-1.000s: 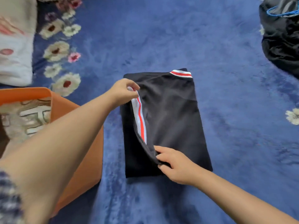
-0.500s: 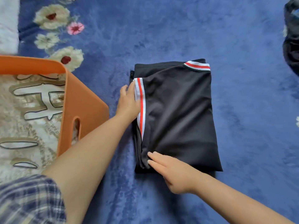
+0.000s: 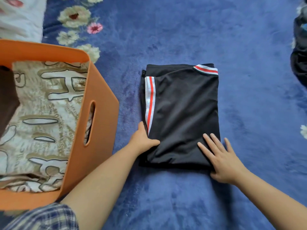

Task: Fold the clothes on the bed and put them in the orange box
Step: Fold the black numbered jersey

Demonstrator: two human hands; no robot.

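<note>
Orange box [image 3: 99, 113] at left, patterned cloth [image 3: 41, 113] inside. Left hand [image 3: 142, 141] grips near-left edge of folded black garment [image 3: 182, 113] on blue blanket [image 3: 166, 30]. Right hand [image 3: 221, 160] lies flat, fingers spread, pressing near-right corner. Dark clothes [image 3: 299, 63] far right.

bed: blue plush blanket [image 3: 182, 30] | cream flower print [image 3: 74, 15] | light: even

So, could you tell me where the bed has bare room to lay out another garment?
Bare blue blanket lies between the folded black garment and the dark clothes pile. The strip beside the orange box is narrow.
</note>
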